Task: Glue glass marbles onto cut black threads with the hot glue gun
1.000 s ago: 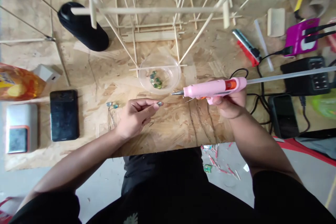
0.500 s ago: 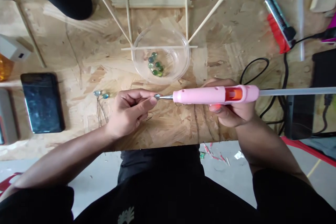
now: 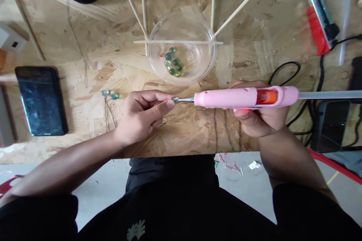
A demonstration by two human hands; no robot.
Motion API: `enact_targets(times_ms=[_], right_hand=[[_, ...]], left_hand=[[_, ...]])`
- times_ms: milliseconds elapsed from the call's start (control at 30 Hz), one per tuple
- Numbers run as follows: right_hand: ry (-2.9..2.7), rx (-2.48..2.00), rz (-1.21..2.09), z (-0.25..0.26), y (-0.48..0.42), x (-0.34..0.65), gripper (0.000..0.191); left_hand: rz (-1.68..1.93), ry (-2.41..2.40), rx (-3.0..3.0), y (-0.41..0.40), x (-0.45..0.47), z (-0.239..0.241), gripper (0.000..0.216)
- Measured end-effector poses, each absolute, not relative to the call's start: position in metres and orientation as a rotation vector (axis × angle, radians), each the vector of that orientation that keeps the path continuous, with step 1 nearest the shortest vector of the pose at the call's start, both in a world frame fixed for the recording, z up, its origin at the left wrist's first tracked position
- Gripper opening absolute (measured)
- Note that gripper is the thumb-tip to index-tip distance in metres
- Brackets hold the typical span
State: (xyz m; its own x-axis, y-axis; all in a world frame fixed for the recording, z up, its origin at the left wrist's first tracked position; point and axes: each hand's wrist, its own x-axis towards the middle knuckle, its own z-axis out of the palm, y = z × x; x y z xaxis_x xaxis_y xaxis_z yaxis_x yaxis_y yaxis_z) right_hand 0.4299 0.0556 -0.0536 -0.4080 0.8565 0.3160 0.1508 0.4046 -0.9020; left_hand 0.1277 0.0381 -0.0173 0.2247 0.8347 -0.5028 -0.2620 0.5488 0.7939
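Observation:
Between the thumb and index finger of my left hand (image 3: 144,116) is a small glass marble (image 3: 175,100), mostly covered by the fingertips. My right hand (image 3: 261,116) is wrapped round a pink hot glue gun (image 3: 226,98), its thumb at the orange-red trigger. The gun lies level, and its metal nozzle meets the marble. A clear glue stick (image 3: 328,95) sticks out of the gun's rear. Just beyond, a clear plastic bowl (image 3: 210,67) holds several green marbles (image 3: 175,62). To the left of my left hand lie two bluish marbles (image 3: 109,94) with thin strings attached.
A wooden stick frame (image 3: 178,41) stands behind and across the bowl. On the left lies a black phone (image 3: 41,101). Black cables (image 3: 321,79), a red-and-silver tool (image 3: 319,19) and a dark device (image 3: 329,126) occupy the right side. Strings (image 3: 216,131) lie near the table's front edge.
The view has shifted a little, so the bowl and sticks sit higher in the picture. Both hands keep their grips, with the nozzle still against the marble.

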Motion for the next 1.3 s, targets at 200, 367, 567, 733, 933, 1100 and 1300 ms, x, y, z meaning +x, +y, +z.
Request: enact_targets(times_ms=[200,367,567,733,933,1100,1300], right_hand=[[-1.825,-0.892,0.983,-0.061,0.055,0.433,0.025],[-1.878,-0.833,0.972,-0.059,0.058,0.433,0.019],[-1.826,-0.821,0.977,-0.056,0.057,0.430,0.017],[-1.840,-0.907,1.013,-0.058,0.056,0.434,0.027],[-1.850,-0.877,0.989,-0.057,0.055,0.433,0.019],[-1.884,-0.713,0.885,-0.056,0.059,0.428,0.027],[-1.891,-0.491,0.838,-0.054,0.068,0.421,0.020]], left_hand=[[0.820,1.090,0.649,0.037,0.126,-0.020,0.023],[0.809,1.085,0.622,0.038,0.126,-0.018,0.021],[0.802,1.098,0.615,0.037,0.126,-0.017,0.021],[0.794,1.105,0.623,0.038,0.126,-0.018,0.020],[0.794,1.078,0.633,0.038,0.125,-0.018,0.022],[0.782,1.048,0.669,0.037,0.123,-0.022,0.021],[0.793,1.023,0.665,0.037,0.123,-0.023,0.014]])
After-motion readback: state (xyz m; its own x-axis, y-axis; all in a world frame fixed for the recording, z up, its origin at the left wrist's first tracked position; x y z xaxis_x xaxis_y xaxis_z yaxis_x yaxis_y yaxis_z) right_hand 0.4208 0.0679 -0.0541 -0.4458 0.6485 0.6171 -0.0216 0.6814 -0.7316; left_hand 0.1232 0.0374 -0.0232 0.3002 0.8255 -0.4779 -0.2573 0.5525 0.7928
